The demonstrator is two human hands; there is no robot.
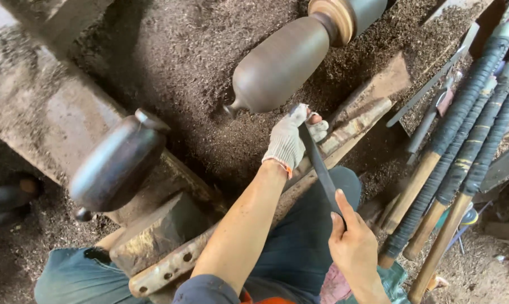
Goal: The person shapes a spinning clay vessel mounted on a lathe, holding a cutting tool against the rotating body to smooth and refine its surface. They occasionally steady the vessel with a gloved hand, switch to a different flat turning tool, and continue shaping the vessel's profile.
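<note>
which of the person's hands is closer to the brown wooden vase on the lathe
Left. The gloved left hand sits just below the vase, gripping the front of the dark chisel. The bare right hand is farther back toward the body, on the chisel's rear.

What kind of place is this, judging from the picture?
Most likely a woodturning workshop: a rounded wooden piece sits on a lathe, wood shavings cover the bench, and long-handled turning tools lie alongside.

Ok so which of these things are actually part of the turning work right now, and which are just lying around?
In use:
- gloved left hand steadying the dark blade tool
- bare right hand gripping that tool lower down
- wooden vase-shaped piece on the lathe
- wooden tool rest

Lying about:
- wrapped-handle tools at the right
- dark rounded pot at the left
- wood shavings
</note>
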